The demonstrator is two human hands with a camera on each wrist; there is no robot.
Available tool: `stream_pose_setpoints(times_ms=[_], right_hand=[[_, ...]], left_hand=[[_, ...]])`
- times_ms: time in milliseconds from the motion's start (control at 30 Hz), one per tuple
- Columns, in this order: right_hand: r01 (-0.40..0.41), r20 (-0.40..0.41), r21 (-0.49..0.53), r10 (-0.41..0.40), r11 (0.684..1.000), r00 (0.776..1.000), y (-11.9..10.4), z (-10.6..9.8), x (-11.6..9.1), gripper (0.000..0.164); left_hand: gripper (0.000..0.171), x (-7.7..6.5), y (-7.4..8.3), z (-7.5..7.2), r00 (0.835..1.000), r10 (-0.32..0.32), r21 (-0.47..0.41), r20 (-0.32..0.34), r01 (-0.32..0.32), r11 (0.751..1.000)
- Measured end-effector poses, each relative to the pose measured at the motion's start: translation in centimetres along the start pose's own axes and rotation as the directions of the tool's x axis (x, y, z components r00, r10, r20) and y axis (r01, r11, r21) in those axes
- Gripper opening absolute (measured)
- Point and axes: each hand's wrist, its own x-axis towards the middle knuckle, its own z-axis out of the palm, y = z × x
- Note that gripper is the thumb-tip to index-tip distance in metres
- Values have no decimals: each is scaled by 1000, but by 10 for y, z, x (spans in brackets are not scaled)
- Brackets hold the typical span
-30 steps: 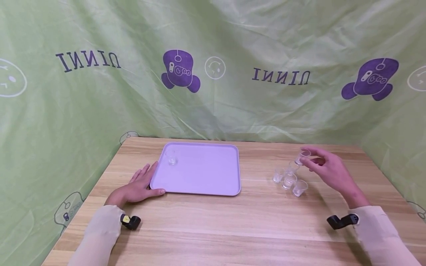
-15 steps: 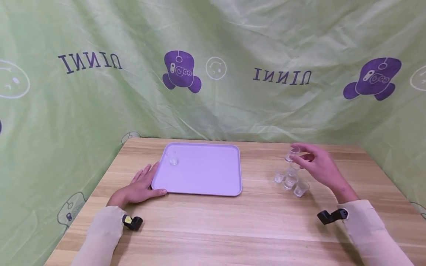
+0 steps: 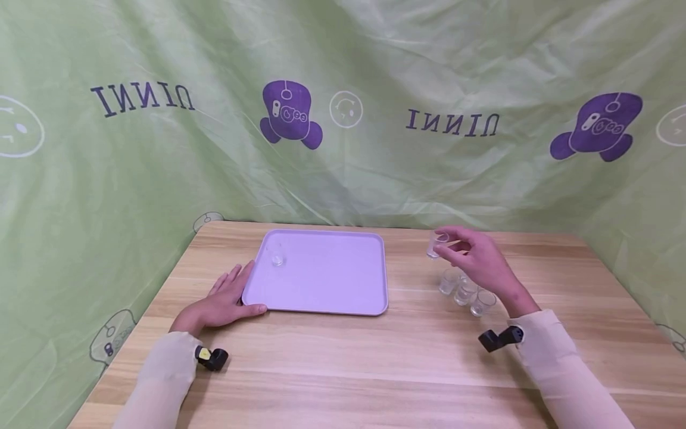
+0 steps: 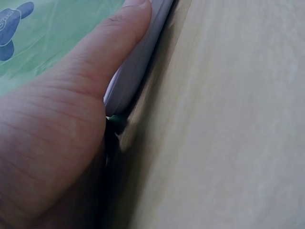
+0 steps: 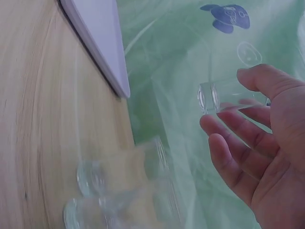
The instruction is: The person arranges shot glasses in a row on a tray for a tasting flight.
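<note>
My right hand [image 3: 482, 262] pinches a small clear shot glass [image 3: 434, 245] between thumb and fingers, above the table right of the tray. In the right wrist view the same glass [image 5: 233, 95] lies across the thumb and fingertips, base pointing left. Below the hand, several more shot glasses [image 3: 483, 304] stand in a cluster; the hand partly covers those at the back. My left hand [image 3: 220, 304] rests with spread, straight fingers at the near left corner of a light purple tray [image 3: 327, 274], thumb along its front edge. One shot glass [image 3: 276, 256] stands in the tray's left part.
The wooden table [image 3: 343, 369] runs to a green printed curtain [image 3: 375, 179] at its back and sides. Each sleeve carries a black wrist camera [image 3: 501, 338]. The bare tray floor lies right of its single glass.
My right hand has moved left with the pinched shot glass, from over the back of the cluster toward the tray. The left hand and tray have stayed put.
</note>
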Motion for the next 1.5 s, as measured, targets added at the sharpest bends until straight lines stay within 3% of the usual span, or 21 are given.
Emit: stream_pose_setpoints(times_ms=[133,367,733,1300,1500], right_hand=[[19,19,17,-20,1000,1000,-5,13,7,38],[38,57,-1,-38,999,998,-14,34,21,39],[45,126,66,-54,997,991,-27,72,44,35],[60,234,114,-85,992,968,-37,126,63,35],[100,254,127,-130,987,959,-39,144,69,31]], left_hand=[[110,0,1,1,1000,10,-4,-11,-10,1000],[111,1,3,-3,999,-34,30,10,34,999],[110,0,-5,1,999,20,-12,-36,-20,1000],[112,3,-5,2,1000,-9,15,2,9,1000],[114,4,-11,4,999,-35,40,16,35,999]])
